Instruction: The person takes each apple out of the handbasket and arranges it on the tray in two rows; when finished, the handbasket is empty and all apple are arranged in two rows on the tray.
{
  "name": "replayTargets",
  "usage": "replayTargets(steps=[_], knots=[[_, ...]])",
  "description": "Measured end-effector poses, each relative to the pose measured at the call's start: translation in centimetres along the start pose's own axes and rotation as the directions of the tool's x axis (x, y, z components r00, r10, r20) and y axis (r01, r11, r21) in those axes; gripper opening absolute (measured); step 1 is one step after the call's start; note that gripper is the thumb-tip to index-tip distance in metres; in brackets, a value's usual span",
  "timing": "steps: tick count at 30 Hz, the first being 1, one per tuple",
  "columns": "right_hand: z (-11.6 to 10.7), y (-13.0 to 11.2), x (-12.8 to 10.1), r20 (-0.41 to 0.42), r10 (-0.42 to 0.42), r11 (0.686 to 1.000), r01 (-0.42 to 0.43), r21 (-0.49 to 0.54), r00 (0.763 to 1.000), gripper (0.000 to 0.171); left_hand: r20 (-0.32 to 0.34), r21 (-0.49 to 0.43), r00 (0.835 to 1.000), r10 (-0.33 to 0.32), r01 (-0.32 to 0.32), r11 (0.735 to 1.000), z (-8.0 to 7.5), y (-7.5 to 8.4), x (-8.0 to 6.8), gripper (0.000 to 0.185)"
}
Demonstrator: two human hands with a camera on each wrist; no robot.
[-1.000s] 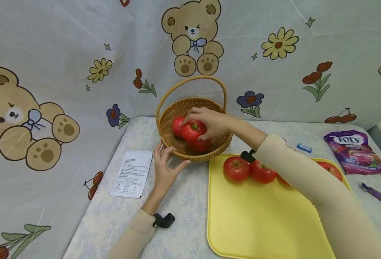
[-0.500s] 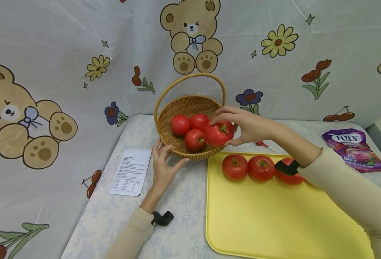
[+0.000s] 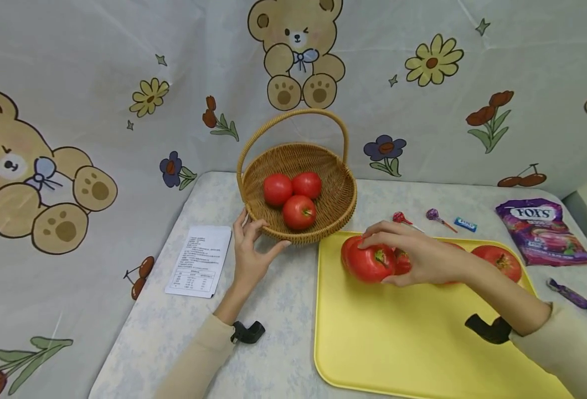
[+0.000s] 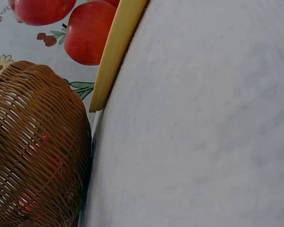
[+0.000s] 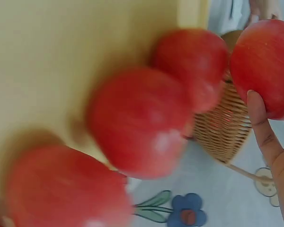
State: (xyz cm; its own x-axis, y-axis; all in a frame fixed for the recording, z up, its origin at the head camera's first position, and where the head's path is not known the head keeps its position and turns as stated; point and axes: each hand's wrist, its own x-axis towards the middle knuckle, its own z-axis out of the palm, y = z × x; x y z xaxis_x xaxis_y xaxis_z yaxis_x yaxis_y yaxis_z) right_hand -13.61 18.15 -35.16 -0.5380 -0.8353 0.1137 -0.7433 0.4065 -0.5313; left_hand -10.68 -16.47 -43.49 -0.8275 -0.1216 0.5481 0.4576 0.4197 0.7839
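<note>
My right hand [image 3: 408,249] grips a red apple [image 3: 370,262] above the row of apples at the far edge of the yellow tray [image 3: 373,343]. In the right wrist view this apple [image 5: 265,68] sits against my fingers. My left hand [image 3: 251,255] holds the wicker basket [image 3: 330,208] at its front-left rim; in the left wrist view fingertips touch the weave. The basket leans toward me, its handle standing at the back. Three apples [image 3: 298,211] lie inside it. Tray apples behind my right hand are partly hidden; one apple [image 3: 497,262] shows at the right end.
A printed white packet [image 3: 199,260] lies left of my left hand. Behind the tray are two lollipops [image 3: 433,214] and a small blue sweet [image 3: 465,224]. A purple candy bag [image 3: 542,233] and a purple wrapped sweet [image 3: 572,295] lie to the right.
My right hand has lifted an apple out of the basket and carried it right and toward me, over the tray. My left hand stays at the basket rim.
</note>
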Motion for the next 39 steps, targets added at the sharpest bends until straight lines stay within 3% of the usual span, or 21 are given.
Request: replayTargets(steps=[7,20,25,33,39], knots=[[2.0,-0.2,-2.4,-0.006,0.069,0.997,-0.068,0.042,0.998,0.074,0.001,-0.018,1.0,-0.006,0.006,1.0,0.0,0.0,0.1,0.051],[5.3,0.0,-2.9,0.138,0.073,0.979,-0.098,0.179,0.988,0.066,0.0,-0.029,1.0,-0.009,0.009,1.0,0.1,0.2,0.1,0.051],[6.2,0.0,-2.9,0.126,0.072,0.986,-0.09,0.141,0.989,0.066,0.001,-0.017,1.0,-0.023,0.023,1.0,0.0,0.3,0.1,0.051],[6.4,-0.9,-2.6,0.137,0.084,0.996,-0.085,-0.001,0.987,0.066,0.01,-0.008,1.0,-0.019,0.019,1.0,0.0,0.4,0.0,0.05],[6.4,-1.2,-2.7,0.146,0.083,0.996,-0.079,-0.033,0.986,0.068,0.011,-0.01,1.0,-0.014,0.014,1.0,0.1,0.3,-0.1,0.05]])
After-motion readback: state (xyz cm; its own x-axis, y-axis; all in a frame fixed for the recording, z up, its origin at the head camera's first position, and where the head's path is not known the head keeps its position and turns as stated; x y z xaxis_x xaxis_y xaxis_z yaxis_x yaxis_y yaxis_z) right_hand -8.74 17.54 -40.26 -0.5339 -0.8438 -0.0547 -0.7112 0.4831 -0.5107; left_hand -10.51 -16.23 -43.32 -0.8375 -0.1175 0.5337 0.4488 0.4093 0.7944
